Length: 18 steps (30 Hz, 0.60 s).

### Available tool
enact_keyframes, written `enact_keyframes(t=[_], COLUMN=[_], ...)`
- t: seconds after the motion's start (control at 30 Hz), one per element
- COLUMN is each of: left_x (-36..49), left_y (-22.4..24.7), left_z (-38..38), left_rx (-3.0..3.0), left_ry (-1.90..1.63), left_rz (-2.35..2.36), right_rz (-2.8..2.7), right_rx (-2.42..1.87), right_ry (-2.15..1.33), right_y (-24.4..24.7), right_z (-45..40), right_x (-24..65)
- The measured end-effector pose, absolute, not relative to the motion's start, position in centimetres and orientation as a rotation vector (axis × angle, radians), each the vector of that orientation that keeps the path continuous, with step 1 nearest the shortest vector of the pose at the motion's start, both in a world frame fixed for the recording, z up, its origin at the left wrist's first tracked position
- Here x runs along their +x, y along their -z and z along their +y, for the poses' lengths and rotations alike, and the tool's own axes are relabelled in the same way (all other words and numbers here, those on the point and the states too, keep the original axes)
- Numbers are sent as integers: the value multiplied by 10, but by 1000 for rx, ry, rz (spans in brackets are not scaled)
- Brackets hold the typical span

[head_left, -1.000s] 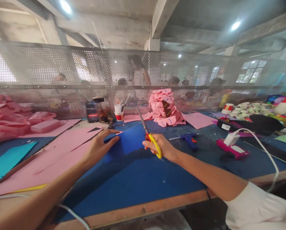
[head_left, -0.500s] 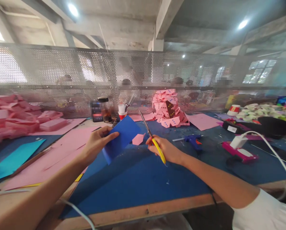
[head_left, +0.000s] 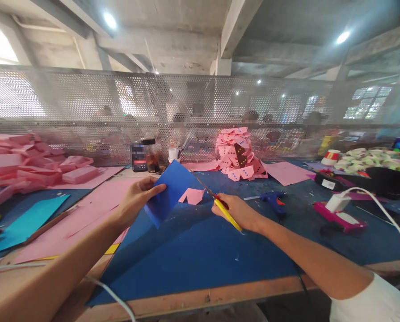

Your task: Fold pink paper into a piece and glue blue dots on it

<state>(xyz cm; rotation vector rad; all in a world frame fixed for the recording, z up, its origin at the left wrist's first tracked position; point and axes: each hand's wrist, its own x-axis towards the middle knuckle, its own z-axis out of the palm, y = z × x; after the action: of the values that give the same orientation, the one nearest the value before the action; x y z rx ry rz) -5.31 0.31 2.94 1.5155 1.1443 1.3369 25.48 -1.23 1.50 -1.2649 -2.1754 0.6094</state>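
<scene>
My left hand pinches a folded blue sheet along its left side, thumb on the near face, and holds it tilted above the table. My right hand is closed around yellow-handled scissors. The blades point up and left, their tips close to the right corner of the blue sheet; I cannot tell whether they touch it. Behind them a small pink cut piece lies on the dark blue work mat.
A blue glue gun and a magenta power strip with a white cable lie to the right. At the back stands a pile of dotted pink pieces. Pink boxes and a turquoise sheet are at left. A perforated screen runs behind.
The scissors have swung lower, their blades now flatter and the tips nearer the blue sheet's right corner. More of the pink piece shows. The left hand keeps its hold; the view has shifted slightly.
</scene>
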Motion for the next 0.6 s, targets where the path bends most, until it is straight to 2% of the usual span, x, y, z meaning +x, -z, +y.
enact_keyframes(t=[0.17,0.4,0.6], left_x=[-55,-27,-1], left_y=[-37,-50,-38], left_z=[0,-27,-37], left_rx=[1457,1355,1417], left_ry=[-1339,-955,-759], left_rz=[1145,938,844], right_rz=[-2128,-1824,-1757], right_rx=[-1262,-1002,-1048], right_ry=[-639,-1241,-1198], right_y=[-16,-31,-26], right_z=[-10,-16,-19], right_x=[255,248,247])
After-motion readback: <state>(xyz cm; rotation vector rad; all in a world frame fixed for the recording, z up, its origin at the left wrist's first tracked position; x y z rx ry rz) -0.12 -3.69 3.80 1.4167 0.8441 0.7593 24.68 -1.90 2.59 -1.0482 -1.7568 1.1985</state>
